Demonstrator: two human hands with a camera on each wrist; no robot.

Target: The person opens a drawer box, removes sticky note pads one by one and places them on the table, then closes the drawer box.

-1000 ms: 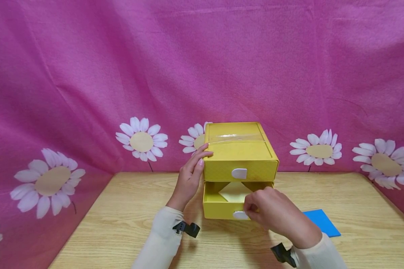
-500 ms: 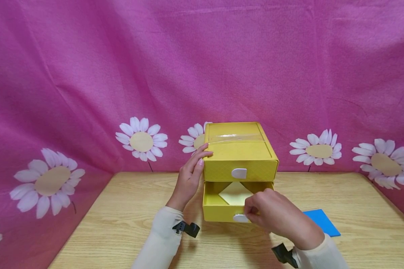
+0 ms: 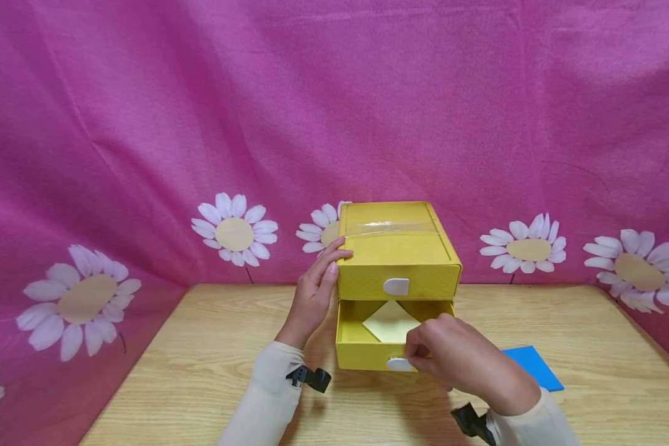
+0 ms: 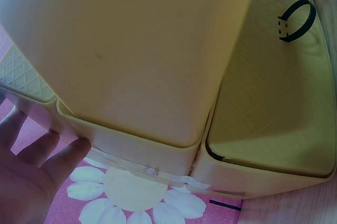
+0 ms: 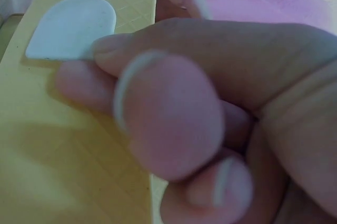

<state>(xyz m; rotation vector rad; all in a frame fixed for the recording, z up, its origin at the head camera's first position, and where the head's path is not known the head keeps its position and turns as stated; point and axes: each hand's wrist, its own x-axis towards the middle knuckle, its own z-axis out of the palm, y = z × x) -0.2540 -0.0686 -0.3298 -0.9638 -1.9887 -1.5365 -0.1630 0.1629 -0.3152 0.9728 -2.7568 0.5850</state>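
A two-drawer yellow storage box (image 3: 393,251) stands at the back of the table. My left hand (image 3: 310,303) rests against its left side with fingers extended, the tips over the top edge. My right hand (image 3: 463,356) pinches the white pull tab (image 5: 73,29) of the lower drawer (image 3: 362,355) between thumb and finger, the other fingers curled. That drawer is pulled partway out, and inside it lies a pale yellow square (image 3: 390,322), turned cornerwise. Above it, the upper drawer (image 3: 362,283) is closed, with a white tab of its own.
A flat blue square (image 3: 535,368) lies on the wooden table (image 3: 201,371), partly behind my right wrist. Pink cloth (image 3: 334,111) with white daisies hangs close behind the box and at both sides. Clear tape (image 3: 390,228) crosses the box top.
The lower drawer has slid a little farther out toward me, its tab in my right hand, and more of the pale square shows. My left hand has stayed where it was.
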